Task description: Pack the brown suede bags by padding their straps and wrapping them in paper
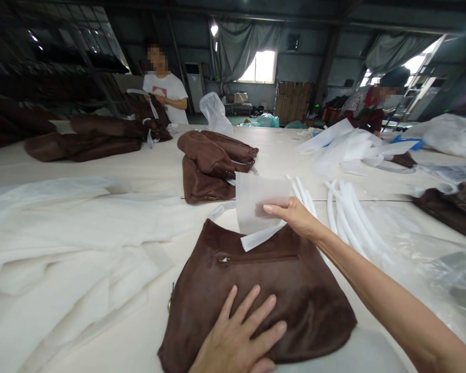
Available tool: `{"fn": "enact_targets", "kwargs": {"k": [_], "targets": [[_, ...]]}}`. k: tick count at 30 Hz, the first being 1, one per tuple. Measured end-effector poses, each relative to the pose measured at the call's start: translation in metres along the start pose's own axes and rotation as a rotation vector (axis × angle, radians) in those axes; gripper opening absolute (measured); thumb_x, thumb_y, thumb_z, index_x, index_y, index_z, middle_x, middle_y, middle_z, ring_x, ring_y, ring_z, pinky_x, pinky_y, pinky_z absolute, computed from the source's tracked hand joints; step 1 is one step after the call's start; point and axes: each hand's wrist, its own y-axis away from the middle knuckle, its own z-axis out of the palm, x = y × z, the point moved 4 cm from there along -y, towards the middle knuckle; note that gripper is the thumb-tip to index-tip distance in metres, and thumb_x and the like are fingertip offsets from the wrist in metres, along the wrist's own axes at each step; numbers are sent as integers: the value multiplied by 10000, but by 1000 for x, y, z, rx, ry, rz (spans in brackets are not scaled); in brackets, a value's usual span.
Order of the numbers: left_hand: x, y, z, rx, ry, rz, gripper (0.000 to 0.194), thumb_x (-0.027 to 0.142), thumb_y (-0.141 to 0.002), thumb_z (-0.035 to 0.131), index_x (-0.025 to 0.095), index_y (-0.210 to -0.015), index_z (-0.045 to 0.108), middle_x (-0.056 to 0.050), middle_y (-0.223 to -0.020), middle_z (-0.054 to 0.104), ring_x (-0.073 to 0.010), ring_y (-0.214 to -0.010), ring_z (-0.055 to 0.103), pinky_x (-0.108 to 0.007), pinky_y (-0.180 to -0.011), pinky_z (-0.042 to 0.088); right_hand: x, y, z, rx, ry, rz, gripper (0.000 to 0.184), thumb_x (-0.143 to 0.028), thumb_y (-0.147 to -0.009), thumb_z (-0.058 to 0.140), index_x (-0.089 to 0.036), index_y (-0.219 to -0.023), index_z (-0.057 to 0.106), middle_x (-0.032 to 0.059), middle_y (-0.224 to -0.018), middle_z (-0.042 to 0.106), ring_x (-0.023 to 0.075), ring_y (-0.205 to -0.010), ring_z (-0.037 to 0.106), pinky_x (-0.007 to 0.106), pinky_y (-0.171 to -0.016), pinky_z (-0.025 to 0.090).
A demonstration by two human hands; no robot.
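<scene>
A brown leather bag [279,305] lies flat on the table in front of me, its zipped pocket [260,260] facing up. My left hand [241,331] rests on the lower part of the bag, palm down with fingers spread. Above the bag's top edge, my right hand [293,212] pinches a translucent white sheet [254,199] between thumb and fingers. The sheet's lower edge is folded into a strip that hangs over the bag's top. Part of the bag's strap [220,208], wrapped in pale material, shows behind the top left corner.
More brown bags [213,160] lie beyond mine and at the left [85,145]. White sheets [62,259] cover the left side. White foam tubes [344,212] and clear plastic [435,259] lie at the right. Two people [166,93] stand across the table.
</scene>
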Motion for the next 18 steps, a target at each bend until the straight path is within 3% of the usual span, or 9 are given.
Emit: {"fn": "enact_targets", "kwargs": {"k": [3,6,9,12,15,17,18], "targets": [[2,-3,-6,-79,61,-29,712,510,-860,671,370,-1485,360,-10,-1595,322,-339,-1433,322,-636,-1188,-85,-8,57,13,-137,274,-177,311,-403,-916,615,-187,-1095,748,48,-1106,746,246,-1096,666,425,-1035,481],[3,-5,-8,-86,185,-75,606,477,-919,605,369,-1471,381,-21,-1497,481,-298,-1335,465,-643,-1203,60,0,116,28,-340,545,-383,360,-332,-989,509,-214,-1305,633,88,-1313,653,236,-1274,568,460,-1141,385],[2,-5,-7,-21,290,-114,494,463,-945,567,324,-1409,469,-52,-1373,591,-292,-1287,514,-655,-1187,175,21,156,37,-396,789,-436,456,-217,-989,466,-218,-1444,489,127,-1469,511,233,-1426,388,518,-1191,283],[2,0,-9,142,383,-162,403,426,-910,635,191,-1230,573,-119,-1207,645,-290,-1208,564,-608,-1157,318,42,176,43,-424,948,-388,554,-80,-949,413,-205,-1489,415,126,-1544,408,225,-1488,245,531,-1202,243],[-3,9,-16,413,513,-328,388,347,-848,727,176,-1138,534,-114,-1081,613,-254,-1110,597,-493,-1028,503,53,179,48,-440,1029,-351,572,-47,-931,413,-198,-1483,420,114,-1579,347,217,-1507,171,517,-1215,199],[-6,13,-20,518,495,-401,488,291,-820,753,177,-1214,489,-148,-1191,565,-292,-1220,539,-539,-1051,471,55,176,49,-462,1047,-340,560,-54,-928,443,-195,-1470,441,115,-1587,332,221,-1510,155,509,-1219,182],[-6,13,-21,489,455,-384,525,266,-828,740,177,-1270,472,-170,-1276,538,-322,-1300,482,-594,-1097,401,54,174,49,-474,1040,-340,554,-65,-926,466,-194,-1465,449,119,-1586,334,227,-1511,156,509,-1219,180]]}}
